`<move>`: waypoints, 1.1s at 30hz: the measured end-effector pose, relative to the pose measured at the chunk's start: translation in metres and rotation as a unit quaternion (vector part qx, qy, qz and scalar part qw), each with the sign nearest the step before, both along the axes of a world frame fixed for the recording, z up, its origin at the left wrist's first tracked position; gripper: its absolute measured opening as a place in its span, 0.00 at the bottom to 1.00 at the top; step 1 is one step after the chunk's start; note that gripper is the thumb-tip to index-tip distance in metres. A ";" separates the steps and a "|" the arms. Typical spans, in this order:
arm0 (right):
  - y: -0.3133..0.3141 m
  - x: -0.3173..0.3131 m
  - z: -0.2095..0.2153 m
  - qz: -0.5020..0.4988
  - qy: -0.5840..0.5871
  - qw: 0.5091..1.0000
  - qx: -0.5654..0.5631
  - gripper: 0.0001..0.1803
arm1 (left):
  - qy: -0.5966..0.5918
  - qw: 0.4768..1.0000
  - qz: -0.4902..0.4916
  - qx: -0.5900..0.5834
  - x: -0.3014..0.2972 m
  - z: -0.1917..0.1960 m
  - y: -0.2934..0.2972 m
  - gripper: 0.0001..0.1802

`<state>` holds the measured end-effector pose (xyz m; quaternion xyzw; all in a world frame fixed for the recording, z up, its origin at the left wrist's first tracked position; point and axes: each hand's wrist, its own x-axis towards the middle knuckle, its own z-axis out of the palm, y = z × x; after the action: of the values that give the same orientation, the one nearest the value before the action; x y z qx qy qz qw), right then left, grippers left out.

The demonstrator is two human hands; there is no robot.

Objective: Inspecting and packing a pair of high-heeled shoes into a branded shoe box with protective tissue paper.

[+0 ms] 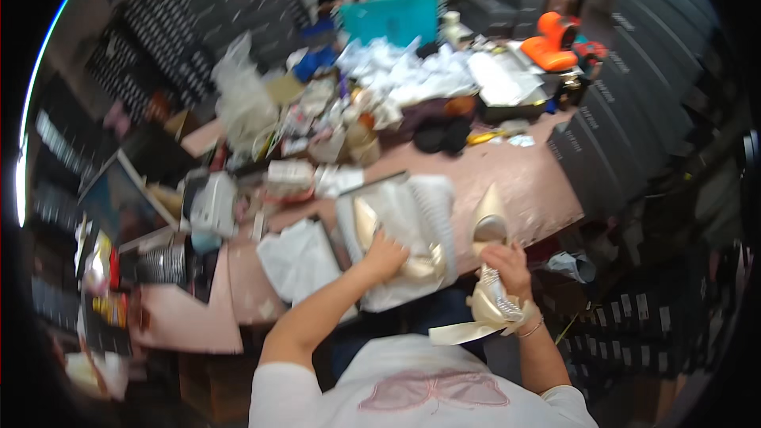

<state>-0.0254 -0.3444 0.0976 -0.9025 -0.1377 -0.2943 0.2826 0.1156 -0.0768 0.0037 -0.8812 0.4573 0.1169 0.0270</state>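
Observation:
My right hand is closed around a cream pointed-toe shoe at its middle, its toe pointing away from me. A sparkling strap and a pale ribbon hang from the shoe's near end. My left hand reaches into a box lined with white tissue paper, its fingers curled on a second cream shoe. A glittering part shows right of that hand; the hand hides the shoe's middle. White paper lies spread left of the box.
Crumpled white paper, a clear plastic bag and mixed clutter cover the far side of the pink table. An orange device stands at the far right. Stacked dark boxes rise along the right edge. A white machine sits on the left.

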 end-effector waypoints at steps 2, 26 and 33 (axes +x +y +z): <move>-0.011 0.011 -0.009 0.010 0.012 1.000 -0.002 0.15 | 0.038 0.997 -0.019 0.066 0.009 0.031 -0.005 0.15; 0.128 0.089 0.033 0.385 0.533 0.567 0.496 0.34 | 0.608 0.378 0.341 -0.609 -0.080 0.155 0.088 0.20; 0.118 0.096 0.005 0.366 0.543 0.487 0.577 0.47 | 0.672 0.262 0.324 -0.612 -0.065 0.132 0.077 0.22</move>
<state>0.0709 -0.2263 0.1028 -0.3863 -0.0743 0.3711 0.8412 0.0510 0.0002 0.1357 -0.3165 -0.0758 0.3520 -0.8776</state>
